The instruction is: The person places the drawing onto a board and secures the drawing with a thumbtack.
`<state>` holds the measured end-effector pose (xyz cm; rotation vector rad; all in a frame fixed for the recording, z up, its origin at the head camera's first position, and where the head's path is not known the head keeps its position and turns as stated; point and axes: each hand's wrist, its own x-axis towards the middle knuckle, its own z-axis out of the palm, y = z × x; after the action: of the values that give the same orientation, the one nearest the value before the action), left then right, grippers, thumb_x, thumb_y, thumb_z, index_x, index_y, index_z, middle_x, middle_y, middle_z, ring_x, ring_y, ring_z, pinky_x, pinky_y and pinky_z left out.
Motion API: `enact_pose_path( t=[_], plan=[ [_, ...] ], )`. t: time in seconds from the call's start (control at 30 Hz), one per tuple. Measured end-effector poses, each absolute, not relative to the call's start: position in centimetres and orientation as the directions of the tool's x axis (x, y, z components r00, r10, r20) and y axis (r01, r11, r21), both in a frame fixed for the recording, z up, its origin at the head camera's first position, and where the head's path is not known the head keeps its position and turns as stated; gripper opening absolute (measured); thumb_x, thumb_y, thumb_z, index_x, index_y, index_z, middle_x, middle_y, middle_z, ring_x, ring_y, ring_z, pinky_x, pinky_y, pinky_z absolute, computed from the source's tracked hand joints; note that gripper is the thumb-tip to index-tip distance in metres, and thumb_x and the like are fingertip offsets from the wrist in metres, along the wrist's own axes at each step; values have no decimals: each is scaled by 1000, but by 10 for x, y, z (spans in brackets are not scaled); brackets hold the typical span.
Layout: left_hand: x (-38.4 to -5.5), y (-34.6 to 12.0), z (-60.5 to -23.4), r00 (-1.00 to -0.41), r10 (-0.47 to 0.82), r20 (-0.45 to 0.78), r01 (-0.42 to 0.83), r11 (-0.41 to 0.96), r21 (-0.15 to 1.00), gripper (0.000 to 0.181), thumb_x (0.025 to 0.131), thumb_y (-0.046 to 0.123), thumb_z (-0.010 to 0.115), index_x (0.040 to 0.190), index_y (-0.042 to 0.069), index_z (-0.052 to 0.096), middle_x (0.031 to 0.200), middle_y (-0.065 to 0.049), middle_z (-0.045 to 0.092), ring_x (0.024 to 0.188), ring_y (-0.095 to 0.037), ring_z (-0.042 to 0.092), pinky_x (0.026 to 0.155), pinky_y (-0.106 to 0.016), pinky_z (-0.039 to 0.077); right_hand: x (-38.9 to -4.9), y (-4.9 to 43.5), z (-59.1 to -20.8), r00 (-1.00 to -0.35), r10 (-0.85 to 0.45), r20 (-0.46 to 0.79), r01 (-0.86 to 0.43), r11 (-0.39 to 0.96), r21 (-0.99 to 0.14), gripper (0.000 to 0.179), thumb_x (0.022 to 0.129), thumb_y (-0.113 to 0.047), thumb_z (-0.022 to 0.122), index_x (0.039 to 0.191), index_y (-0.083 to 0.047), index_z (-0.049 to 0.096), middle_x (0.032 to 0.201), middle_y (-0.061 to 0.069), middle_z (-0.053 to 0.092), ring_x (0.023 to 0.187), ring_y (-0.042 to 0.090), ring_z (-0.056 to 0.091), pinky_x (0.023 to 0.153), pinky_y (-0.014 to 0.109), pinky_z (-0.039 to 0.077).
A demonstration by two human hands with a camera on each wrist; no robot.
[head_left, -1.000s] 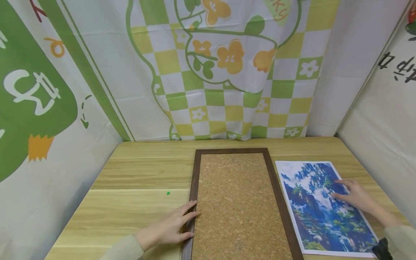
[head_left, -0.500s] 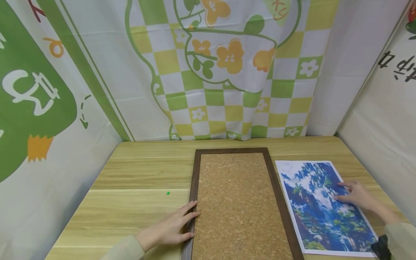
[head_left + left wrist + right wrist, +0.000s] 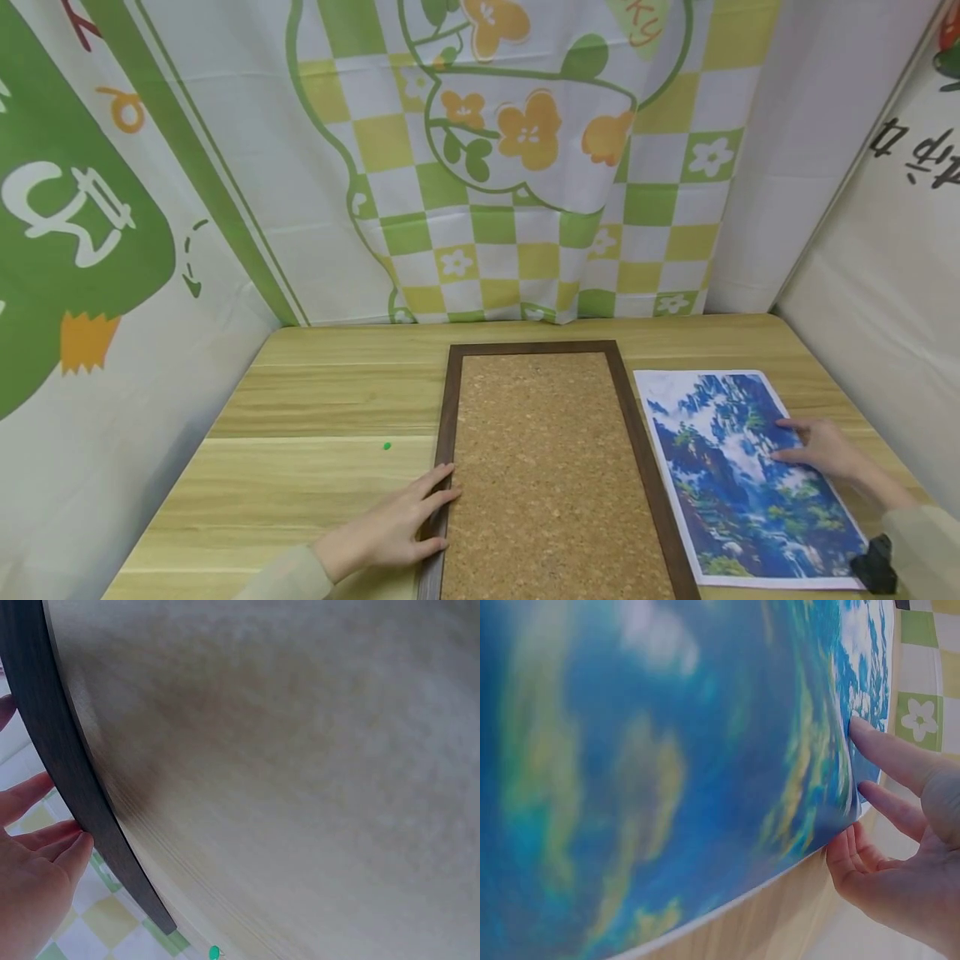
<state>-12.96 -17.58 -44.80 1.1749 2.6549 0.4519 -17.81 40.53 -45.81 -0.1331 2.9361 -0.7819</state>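
In the head view a cork board (image 3: 551,475) with a dark brown wooden frame (image 3: 446,408) lies on the table. My left hand (image 3: 382,529) touches the frame's left side, its fingers fairly straight and their tips just over the edge. The left wrist view has the same hand (image 3: 37,877) with fingertips against the dark frame strip (image 3: 67,765). To the board's right lies a printed picture (image 3: 727,483) of blue mountains and a waterfall, with a white border. My right hand (image 3: 828,454) rests two extended fingers on it; other fingers bend at its edge in the right wrist view.
A small green dot-like piece (image 3: 387,446) lies on the wooden table (image 3: 300,400), left of the board. A patterned cloth (image 3: 517,275) hangs along the back. Printed cloth also covers the left and right sides.
My right hand has slid very slightly toward me and to the right on the picture. My left hand and the cork board stay put.
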Motion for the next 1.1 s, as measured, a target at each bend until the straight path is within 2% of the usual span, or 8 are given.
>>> enact_pose_path(
  t=[0.1, 0.23, 0.33, 0.43, 0.53, 0.67, 0.87, 1.1],
  plan=[
    [-129, -176, -448, -663, 747, -55, 685, 635, 357, 56, 86, 32, 55, 131, 2, 40, 143, -20, 18, 127, -35, 27, 93, -46, 37, -180, 404, -457, -992, -108, -61, -65, 871, -487, 66, 71, -19, 72, 113, 23, 43, 58, -1, 32, 48, 9, 33, 50, 22, 31],
    [-129, -176, -448, -666, 744, -52, 680, 635, 366, 55, 86, 32, 54, 131, 3, 40, 143, -20, 17, 127, -35, 26, 93, -46, 37, -183, 405, -455, -991, -108, -78, -57, 872, -485, 68, 71, -22, 73, 114, 21, 42, 81, 32, 51, 63, 25, 50, 59, 33, 43],
    [-129, -176, -450, -663, 747, -40, 686, 629, 365, 55, 87, 32, 54, 131, 3, 40, 143, -20, 17, 127, -35, 26, 92, -47, 37, -184, 407, -454, -988, -114, -104, -47, 862, -505, 71, 71, -24, 72, 115, 22, 40, 110, 50, 33, 82, 46, 53, 65, 46, 47],
    [-130, -176, -450, -658, 753, -30, 696, 622, 358, 55, 87, 32, 54, 130, 2, 40, 143, -21, 18, 127, -36, 26, 92, -47, 37, -184, 410, -454, -986, -113, -126, -26, 838, -545, 63, 75, -15, 68, 116, 23, 38, 114, 52, 26, 90, 53, 48, 69, 49, 46],
    [-131, -175, -450, -652, 757, -27, 702, 617, 356, 55, 86, 32, 55, 130, 1, 41, 142, -22, 18, 127, -37, 27, 92, -47, 37, -184, 415, -453, -984, -104, -143, -2, 817, -577, 48, 77, 1, 57, 115, 23, 39, 115, 50, 29, 85, 45, 53, 66, 42, 49],
    [-131, -175, -450, -651, 759, -22, 705, 615, 353, 55, 86, 31, 55, 130, 1, 41, 142, -22, 18, 126, -37, 27, 91, -48, 38, -183, 421, -452, -978, -53, -203, 86, 781, -618, 47, 75, 8, 41, 120, 21, 35, 115, 47, 30, 64, 21, 54, 50, 29, 44],
    [-131, -175, -451, -655, 756, -28, 701, 620, 351, 55, 86, 32, 54, 130, 2, 40, 143, -21, 18, 127, -36, 27, 92, -47, 38, -183, 428, -448, -982, 16, -191, 127, 800, -586, 48, 78, 4, 39, 123, 17, 35, 118, 46, 28, 59, 19, 45, 48, 26, 36],
    [-130, -174, -452, -661, 749, -38, 692, 629, 355, 56, 86, 33, 54, 131, 3, 40, 143, -20, 17, 127, -36, 26, 93, -46, 37, -177, 432, -444, -978, 106, -178, 200, 709, -676, 48, 83, 0, 36, 127, 15, 30, 112, 39, 32, 42, 7, 33, 42, 26, 36]
  ],
)
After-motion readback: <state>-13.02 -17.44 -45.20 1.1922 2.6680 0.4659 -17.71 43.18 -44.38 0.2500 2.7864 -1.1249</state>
